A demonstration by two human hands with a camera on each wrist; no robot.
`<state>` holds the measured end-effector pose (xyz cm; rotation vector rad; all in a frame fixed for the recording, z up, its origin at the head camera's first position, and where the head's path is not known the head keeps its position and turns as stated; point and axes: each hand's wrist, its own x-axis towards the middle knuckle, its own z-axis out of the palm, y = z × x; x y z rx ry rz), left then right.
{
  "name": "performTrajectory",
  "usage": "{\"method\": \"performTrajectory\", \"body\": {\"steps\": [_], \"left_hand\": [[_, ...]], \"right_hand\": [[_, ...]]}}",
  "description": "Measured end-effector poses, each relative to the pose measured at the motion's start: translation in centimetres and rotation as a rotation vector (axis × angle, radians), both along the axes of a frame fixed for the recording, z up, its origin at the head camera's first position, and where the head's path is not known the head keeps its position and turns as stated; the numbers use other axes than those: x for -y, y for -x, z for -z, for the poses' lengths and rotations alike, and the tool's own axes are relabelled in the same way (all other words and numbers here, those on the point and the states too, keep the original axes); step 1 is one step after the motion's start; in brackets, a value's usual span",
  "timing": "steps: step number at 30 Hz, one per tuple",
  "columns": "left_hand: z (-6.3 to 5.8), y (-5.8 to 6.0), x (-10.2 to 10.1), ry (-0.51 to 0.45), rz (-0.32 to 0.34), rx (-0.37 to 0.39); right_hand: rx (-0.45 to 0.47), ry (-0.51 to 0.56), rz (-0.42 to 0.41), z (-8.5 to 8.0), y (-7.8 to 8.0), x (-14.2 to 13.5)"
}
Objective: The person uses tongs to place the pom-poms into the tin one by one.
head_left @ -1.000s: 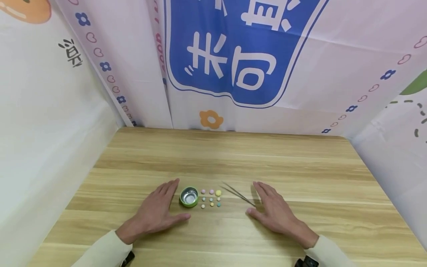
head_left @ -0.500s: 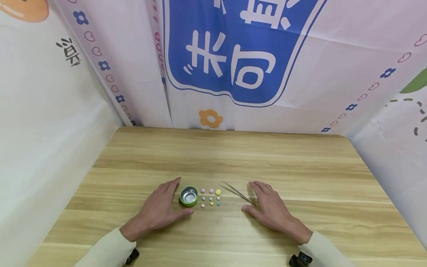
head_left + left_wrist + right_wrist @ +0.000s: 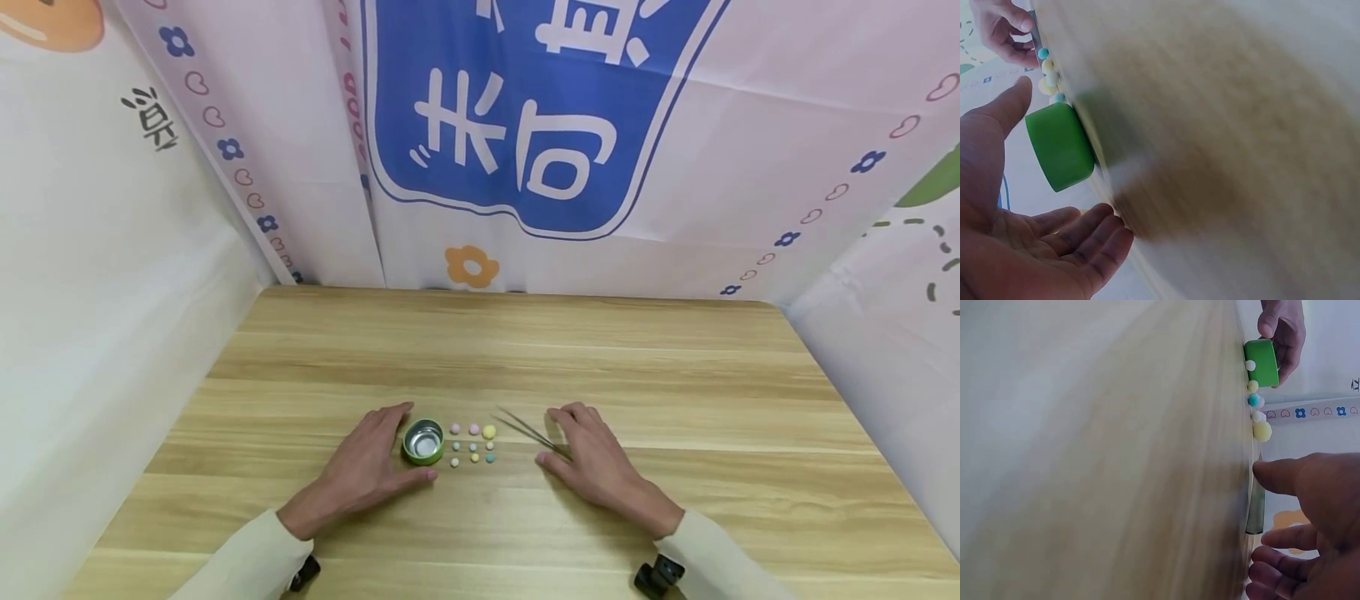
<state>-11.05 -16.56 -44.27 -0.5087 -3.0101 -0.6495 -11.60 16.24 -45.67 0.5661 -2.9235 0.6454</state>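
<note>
A small round green tin (image 3: 423, 462) with a silvery inside stands on the wooden table. My left hand (image 3: 360, 467) lies just left of it, thumb and fingers spread either side; the left wrist view shows a gap between hand and tin. Right of the tin sit several small pompom-like balls in rows, among them a larger yellow ball (image 3: 489, 432), a pink ball (image 3: 454, 428) and a teal ball (image 3: 490, 457). Metal tweezers (image 3: 522, 427) lie slantwise further right. My right hand (image 3: 603, 467) is at their near end, thumb and fingers apart around it, without gripping.
The wood-grain table (image 3: 480, 350) reaches back to a printed cloth (image 3: 675, 258) with a large blue sign. White cloth walls (image 3: 135, 333) bound it at left and right. A black device (image 3: 660, 575) sits at the right wrist.
My right hand has moved left, closer over the near end of the tweezers. My left hand has edged slightly right toward the tin. Tin, balls and tweezers stay in place.
</note>
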Motion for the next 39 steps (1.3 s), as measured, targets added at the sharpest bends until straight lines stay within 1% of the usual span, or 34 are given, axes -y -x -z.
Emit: {"method": "performTrajectory", "body": {"steps": [6,11,18,29,32,36,39], "left_hand": [[-0.1,0.2,-0.2,-0.04,-0.006,0.019],[-0.1,0.5,-0.5,-0.047,-0.009,0.013],[0.0,0.5,-0.7,-0.063,-0.013,0.01],[-0.1,0.7,-0.6,-0.072,0.001,-0.013],[-0.2,0.7,-0.6,-0.07,0.004,-0.021],[-0.2,0.7,-0.6,-0.063,0.004,-0.023],[-0.2,0.7,-0.6,-0.058,0.002,-0.022]], "right_hand": [[-0.011,0.012,0.008,0.1,0.6,0.5],[0.008,0.028,0.011,0.0,0.9,0.9],[0.027,0.054,0.014,0.1,1.1,1.3],[0.009,0.114,0.003,0.4,1.9,2.2],[0.017,0.128,0.006,0.5,1.9,2.3],[0.026,0.136,0.013,0.5,2.0,2.4],[0.012,0.139,0.008,0.6,2.1,2.5]]}}
